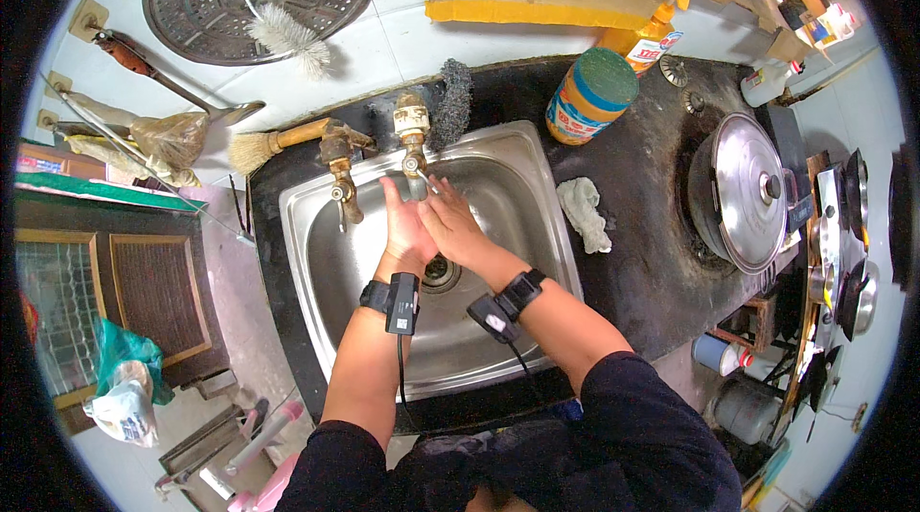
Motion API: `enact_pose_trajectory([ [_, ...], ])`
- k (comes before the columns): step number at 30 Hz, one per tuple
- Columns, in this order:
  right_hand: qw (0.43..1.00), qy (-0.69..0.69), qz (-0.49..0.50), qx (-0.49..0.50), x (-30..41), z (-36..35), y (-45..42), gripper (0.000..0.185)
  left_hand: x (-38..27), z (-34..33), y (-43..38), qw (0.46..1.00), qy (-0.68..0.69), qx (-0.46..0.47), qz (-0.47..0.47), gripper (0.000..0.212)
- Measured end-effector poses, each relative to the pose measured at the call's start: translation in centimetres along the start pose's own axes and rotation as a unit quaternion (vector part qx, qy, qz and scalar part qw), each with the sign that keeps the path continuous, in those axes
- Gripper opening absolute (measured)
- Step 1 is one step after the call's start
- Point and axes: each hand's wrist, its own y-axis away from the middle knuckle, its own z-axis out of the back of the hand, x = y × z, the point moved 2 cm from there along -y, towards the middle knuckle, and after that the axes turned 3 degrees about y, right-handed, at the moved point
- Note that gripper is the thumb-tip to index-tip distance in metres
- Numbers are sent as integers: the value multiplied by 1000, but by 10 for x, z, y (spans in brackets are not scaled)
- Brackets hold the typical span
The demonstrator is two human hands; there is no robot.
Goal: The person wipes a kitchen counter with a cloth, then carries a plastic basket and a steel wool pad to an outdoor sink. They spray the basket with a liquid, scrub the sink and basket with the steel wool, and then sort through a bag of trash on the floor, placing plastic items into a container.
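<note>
Both my hands are over a stainless steel sink, below the outlet of a weathered tap. My left hand is turned palm up with its thumb spread and holds nothing. Across its palm lies my right hand, fingers stretched out and also holding nothing. My right fingers hide part of my left ones. I cannot tell whether water runs from the tap. A second brass tap stands to the left. The drain shows partly behind my wrists. Each wrist wears a black strap with a cabled device.
On the dark counter, right of the sink, lie a crumpled pale cloth, a blue-lidded jar and a lidded metal pot. Behind are a steel-wool scourer, a wooden-handled brush and a yellow bottle. Utensils hang at left.
</note>
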Motion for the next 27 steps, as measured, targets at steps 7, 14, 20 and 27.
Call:
enact_pose_trajectory([
  [7, 865, -495, -64, -54, 52, 10, -6, 43, 2, 33, -9, 958, -247, -37, -143, 47],
  [14, 819, -529, -218, -33, 24, -1, -23, 23, 8, 32, -8, 876, -441, -73, -182, 39],
  [20, 640, -728, -242, -36, -3, -4, -23, 34, -9, 17, 4, 971, -209, 1, -114, 28],
  [27, 789, -558, -247, -66, 20, -19, -23, 37, 1, 24, -6, 996, -86, -22, -24, 33],
])
